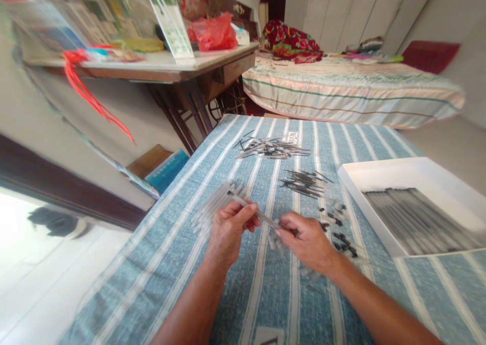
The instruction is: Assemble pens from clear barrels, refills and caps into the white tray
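A pen (268, 218) with a clear barrel and a dark end at its upper left stretches between my two hands, slanting down to the right. My left hand (232, 226) grips its middle between thumb and fingers. At the pen's lower right end, my right hand (307, 239) pinches with thumb and forefinger. Clear pen barrels (212, 208) lie in a heap just beyond and left of my left hand. Small black and clear pen parts (345, 243) are scattered to the right of my right hand. Some clear pieces lie partly hidden beneath that hand.
Thin dark refills (307, 184) lie beyond my hands, with a looser pile of pen refills (272, 147) farther back. A white box (347, 183) holding rows of pens (417, 223) stands at right. The striped tablecloth (261, 284) covers the table. A side table (159, 74) and bed (353, 89) stand behind.
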Tool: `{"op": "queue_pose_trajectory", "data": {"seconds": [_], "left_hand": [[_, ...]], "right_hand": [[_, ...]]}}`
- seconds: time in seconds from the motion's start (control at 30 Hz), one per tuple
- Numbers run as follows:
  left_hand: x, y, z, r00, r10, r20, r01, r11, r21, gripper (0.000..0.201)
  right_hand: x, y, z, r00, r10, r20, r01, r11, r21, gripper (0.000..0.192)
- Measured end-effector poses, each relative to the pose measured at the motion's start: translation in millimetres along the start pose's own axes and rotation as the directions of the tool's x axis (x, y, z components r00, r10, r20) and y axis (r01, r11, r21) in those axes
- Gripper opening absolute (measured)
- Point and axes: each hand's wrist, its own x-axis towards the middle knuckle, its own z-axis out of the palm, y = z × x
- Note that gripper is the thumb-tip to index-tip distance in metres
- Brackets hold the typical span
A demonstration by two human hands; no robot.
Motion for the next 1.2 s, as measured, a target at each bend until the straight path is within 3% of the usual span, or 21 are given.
{"op": "queue_pose_trajectory", "data": {"seconds": [0.13, 0.33, 0.77, 0.9, 1.03, 1.2], "left_hand": [[0.6, -1.6, -1.7, 1.0, 0.003, 0.011, -0.004, 1.0, 0.025, 0.017], [0.5, -7.2, -0.3, 0.999, 0.032, 0.042, -0.032, 0.999, -0.007, 0.015], [3.8, -14.2, 1.4, 0.996, -0.043, 0.081, 0.05, 0.995, -0.089, 0.017], [3.1, -14.7, 4.8, 0.997, -0.036, 0.066, 0.042, 0.995, -0.087, 0.016], [-1.0, -15.9, 10.2, 0.993, -0.017, 0.115, 0.012, 0.999, 0.04, 0.019], [3.3, -16.7, 9.9, 0.993, 0.018, 0.117, -0.049, 0.961, 0.273, 0.029]], "right_hand": [[-1.3, 2.2, 2.2, 0.999, -0.017, -0.039, 0.019, 0.999, 0.043, 0.008], [-2.8, -1.9, 2.3, 0.99, -0.098, -0.106, 0.095, 0.995, -0.03, 0.014], [-4.3, -6.2, 2.2, 0.983, -0.153, -0.102, 0.143, 0.984, -0.104, 0.015], [-2.7, -5.0, 2.8, 0.986, -0.119, -0.119, 0.109, 0.99, -0.089, 0.015], [2.8, -6.3, 2.2, 0.993, -0.103, -0.065, 0.089, 0.978, -0.19, 0.018], [13.0, -15.4, -8.4, 0.993, -0.115, 0.024, 0.114, 0.898, -0.425, 0.014]]}}
